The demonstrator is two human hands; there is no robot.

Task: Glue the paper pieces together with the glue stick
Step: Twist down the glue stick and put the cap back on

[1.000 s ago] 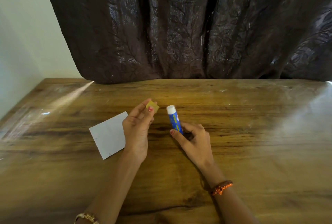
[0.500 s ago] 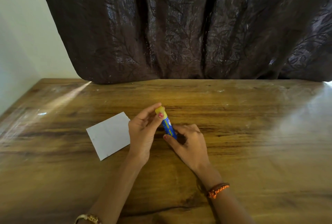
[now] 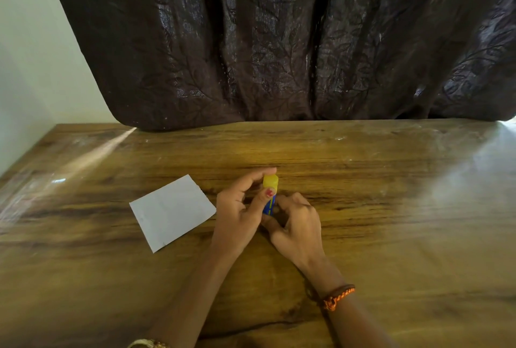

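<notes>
Our left hand has now pressed the yellow cap back onto the glue stick, fingers clamped on cap and right hand fingers on barrel, suggesting gluing is done; the paper lies on the worktop just left of our fingers.

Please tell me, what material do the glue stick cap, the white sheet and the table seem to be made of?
Glue stick cap: likely plastic, yellow, smooth and slightly translucent. White sheet: paper, matt, thin and lying flat, with a faint crease. Table: wood or a wood-look laminate, glossy; grain lines show and window light reflects on it.
</notes>
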